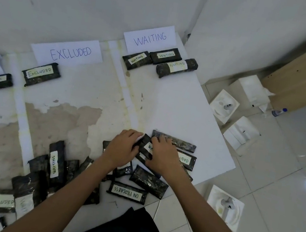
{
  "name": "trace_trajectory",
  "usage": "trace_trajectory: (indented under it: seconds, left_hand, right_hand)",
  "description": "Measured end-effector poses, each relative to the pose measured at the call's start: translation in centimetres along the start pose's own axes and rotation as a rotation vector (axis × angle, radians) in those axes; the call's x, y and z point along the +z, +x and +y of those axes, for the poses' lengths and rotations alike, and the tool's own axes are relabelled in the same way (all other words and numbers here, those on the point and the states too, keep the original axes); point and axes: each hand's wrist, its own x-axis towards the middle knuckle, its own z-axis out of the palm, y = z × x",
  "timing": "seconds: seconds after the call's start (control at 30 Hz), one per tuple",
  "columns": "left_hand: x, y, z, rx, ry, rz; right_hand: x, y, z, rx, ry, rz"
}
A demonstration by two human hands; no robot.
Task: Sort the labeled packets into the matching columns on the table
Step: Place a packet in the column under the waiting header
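We're gripping a WAITING-labelled packet (146,147) with both hands: left hand (122,148) curling round one end, right hand (163,156) pinching over the label. It's sitting well below the WAITING sign (150,37); three packets (166,55) lying just under that sign.

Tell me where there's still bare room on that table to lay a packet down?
Widest is the WAITING column, between its three sorted packets and the left hand and right hand. The EXCLUDED column is bare from its lone packet down to the pile. Crowded: the near edge, where the pile's packets overlap.
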Motion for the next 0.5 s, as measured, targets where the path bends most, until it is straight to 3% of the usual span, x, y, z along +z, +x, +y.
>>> trace_trajectory:
  seconds: [0.37,0.5]
  left_hand:
    - [-6.9,4.3,-2.7,-0.164,-0.136,0.231]
    - [-8.8,6.6,-4.3,-0.174,-0.108,0.217]
  right_hand:
    - [-7.5,6.6,1.2,-0.171,-0.035,0.127]
    - [-10.1,10.7,1.2,-0.227,-0.060,0.149]
